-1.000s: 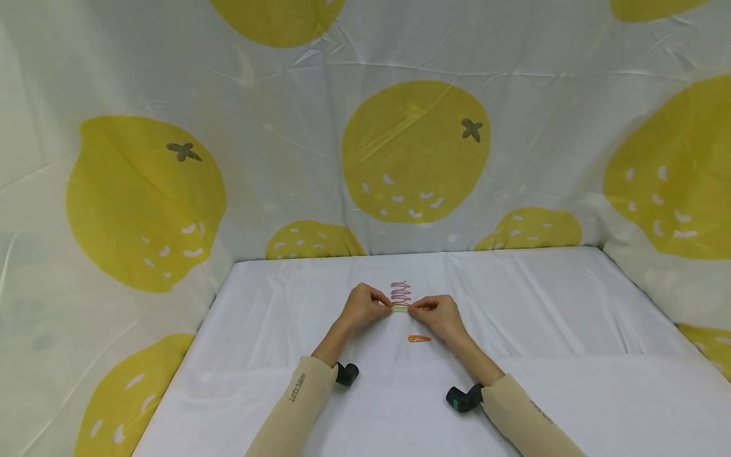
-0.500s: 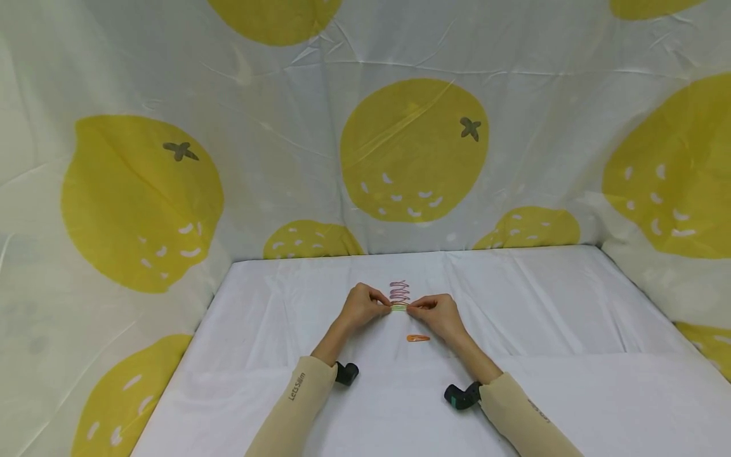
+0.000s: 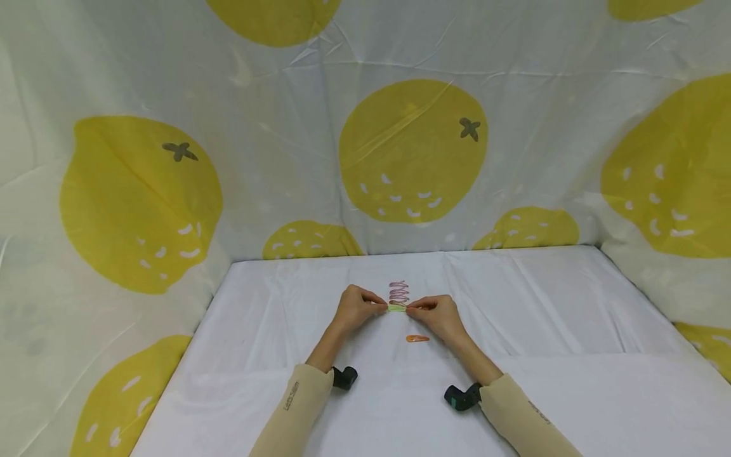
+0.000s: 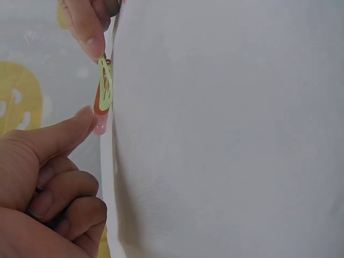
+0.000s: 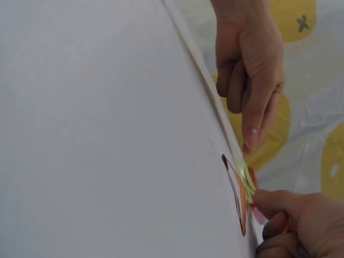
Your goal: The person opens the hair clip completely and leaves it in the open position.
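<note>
A light green snap hair clip (image 3: 396, 308) lies crosswise at the near end of a row of pink and orange hair clips (image 3: 399, 292). My right hand (image 3: 440, 316) pinches its right end between thumb and index finger, as the right wrist view also shows. Just off the other end is my left hand (image 3: 355, 309), with a small gap between its fingertips and the green clip (image 4: 106, 88). Its thumb and index finger point forward, the other fingers bent, holding nothing. Nearer to me, an orange hair clip (image 3: 417, 338) lies alone on the white cloth.
A white cloth (image 3: 514, 317) with creases covers the table. Behind it and at the sides hangs a curtain with a lemon print (image 3: 414, 152). Black wrist cameras (image 3: 463, 397) sit below each hand.
My left hand has let go of the green clip's left end and drawn slightly left. The right hand keeps its pinch, nearly still.
</note>
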Demonstrator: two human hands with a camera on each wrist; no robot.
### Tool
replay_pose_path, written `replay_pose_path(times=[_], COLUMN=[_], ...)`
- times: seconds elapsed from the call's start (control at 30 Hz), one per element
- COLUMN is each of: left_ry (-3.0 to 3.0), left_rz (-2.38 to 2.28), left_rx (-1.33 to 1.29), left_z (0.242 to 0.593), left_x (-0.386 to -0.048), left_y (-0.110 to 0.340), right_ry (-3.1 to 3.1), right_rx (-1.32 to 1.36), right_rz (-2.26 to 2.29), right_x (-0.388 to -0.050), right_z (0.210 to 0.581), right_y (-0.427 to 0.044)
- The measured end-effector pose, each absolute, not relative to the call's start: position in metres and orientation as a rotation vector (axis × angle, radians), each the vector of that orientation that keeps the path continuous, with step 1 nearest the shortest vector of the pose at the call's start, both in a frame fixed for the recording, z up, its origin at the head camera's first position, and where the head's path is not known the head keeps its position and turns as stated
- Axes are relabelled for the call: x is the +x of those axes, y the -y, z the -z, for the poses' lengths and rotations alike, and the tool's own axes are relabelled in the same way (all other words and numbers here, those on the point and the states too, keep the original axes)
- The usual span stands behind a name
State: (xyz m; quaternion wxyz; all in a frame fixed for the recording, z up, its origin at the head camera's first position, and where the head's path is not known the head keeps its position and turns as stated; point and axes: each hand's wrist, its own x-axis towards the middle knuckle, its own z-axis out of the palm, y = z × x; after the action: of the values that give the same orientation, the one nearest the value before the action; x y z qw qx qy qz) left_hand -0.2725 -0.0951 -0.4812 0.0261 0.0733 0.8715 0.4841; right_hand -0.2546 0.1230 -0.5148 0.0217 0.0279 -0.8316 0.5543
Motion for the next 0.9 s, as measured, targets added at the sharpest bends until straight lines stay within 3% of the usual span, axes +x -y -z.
replay_pose_path(times=[0.33, 0.9], left_ry=[-2.579, -2.505], left_rz=[-1.528, -1.417], left_rx=[0.249, 0.418], left_z=[0.48, 0.476], left_x=[-0.256, -0.239], left_y=[0.1, 0.086], right_ry=[2.646, 2.836], right_rx=[0.031, 0.463], right_rz=[-1.718, -1.724], right_x=[-0.246, -0.227], right_z=[0.504, 0.502], right_y=[-0.136, -0.16])
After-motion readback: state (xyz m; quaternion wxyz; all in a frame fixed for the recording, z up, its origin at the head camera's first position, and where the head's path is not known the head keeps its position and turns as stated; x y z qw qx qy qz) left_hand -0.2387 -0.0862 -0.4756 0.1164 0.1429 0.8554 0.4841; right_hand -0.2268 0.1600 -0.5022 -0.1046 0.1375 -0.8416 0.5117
